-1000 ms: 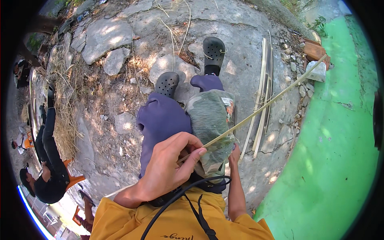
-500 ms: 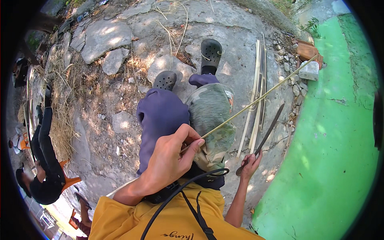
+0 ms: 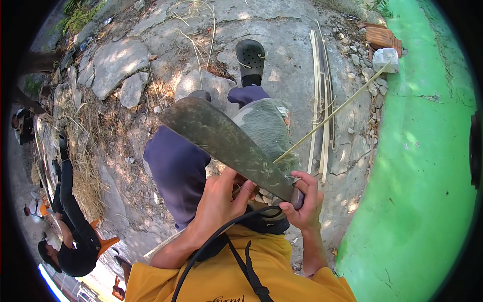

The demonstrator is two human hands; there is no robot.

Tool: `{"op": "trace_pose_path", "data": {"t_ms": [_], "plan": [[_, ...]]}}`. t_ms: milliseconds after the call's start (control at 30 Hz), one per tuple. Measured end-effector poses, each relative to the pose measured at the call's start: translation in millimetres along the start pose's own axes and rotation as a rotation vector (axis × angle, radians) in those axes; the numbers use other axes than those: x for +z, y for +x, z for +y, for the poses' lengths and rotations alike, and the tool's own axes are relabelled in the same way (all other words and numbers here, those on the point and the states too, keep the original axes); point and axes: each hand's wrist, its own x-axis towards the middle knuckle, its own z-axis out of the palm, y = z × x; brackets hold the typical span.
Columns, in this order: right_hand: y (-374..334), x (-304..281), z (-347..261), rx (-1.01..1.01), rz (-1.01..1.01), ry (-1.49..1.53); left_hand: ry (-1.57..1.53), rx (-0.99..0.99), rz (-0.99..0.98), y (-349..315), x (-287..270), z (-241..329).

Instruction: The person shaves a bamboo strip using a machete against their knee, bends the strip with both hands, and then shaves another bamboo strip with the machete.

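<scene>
A broad dark machete (image 3: 221, 138) lies across the view in front of my thighs, its blade pointing to the upper left. My right hand (image 3: 306, 204) is closed round its handle at the lower right end. Just below the blade, my left hand (image 3: 226, 199) pinches a thin bamboo strip (image 3: 334, 113). The strip passes behind the blade and slants up to the right, past my camouflage-covered knee. Part of my left fingers and the strip's near end are hidden by the blade. A camouflage cloth (image 3: 264, 128) covers my right leg.
Several long split bamboo strips (image 3: 316, 100) lie on the cracked concrete to the right. Beyond them are rubble, a pale block (image 3: 386, 60) and a green painted surface (image 3: 417, 166). A black cable (image 3: 211, 239) loops before my shirt. At the left, a person (image 3: 78, 241) sits on an orange stool.
My right hand has brought the machete from the right side over to my lap, its blade now across the strip. My left hand keeps its pinch on the strip.
</scene>
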Motion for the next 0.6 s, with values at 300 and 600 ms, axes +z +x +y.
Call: {"op": "trace_pose_path", "data": {"t_ms": [300,600], "plan": [[19,5,-4,-0.025,-0.108,-0.013,0.229,-0.128,-0.075,-1,-14,8],[22,-3,-11,0.043,-0.203,-0.039,0.255,-0.135,-0.269,-1,-14,-2]]}}
